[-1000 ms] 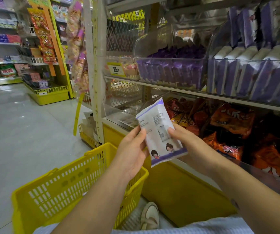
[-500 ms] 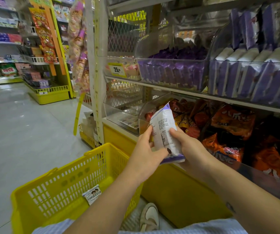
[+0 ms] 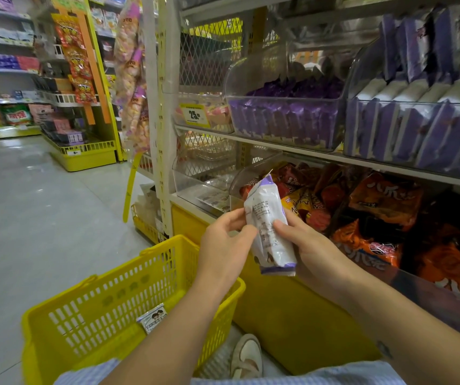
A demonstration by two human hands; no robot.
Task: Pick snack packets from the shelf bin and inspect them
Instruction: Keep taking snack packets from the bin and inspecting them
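I hold a white-and-purple snack packet (image 3: pixel 269 226) upright in front of the lower shelf, its printed back turned edge-on toward me. My left hand (image 3: pixel 224 247) pinches its left edge and my right hand (image 3: pixel 306 243) grips its right side from behind. Clear shelf bins above hold more purple packets (image 3: pixel 287 118) and white-and-purple packets (image 3: pixel 417 126). Another small packet (image 3: pixel 152 320) lies inside the yellow basket (image 3: pixel 90 309) below my left arm.
Orange and red snack bags (image 3: pixel 376 218) fill the lower bin behind my hands. A yellow shelf base (image 3: pixel 287 315) runs under it. A price tag (image 3: pixel 194 114) hangs on the upper shelf. My shoe (image 3: pixel 247 357) rests beside the basket. The grey aisle floor (image 3: pixel 28 207) opens to the left.
I have turned the packet from facing me flat to nearly edge-on and lowered it slightly. Both hands kept their hold. A packet in the basket has come into view.
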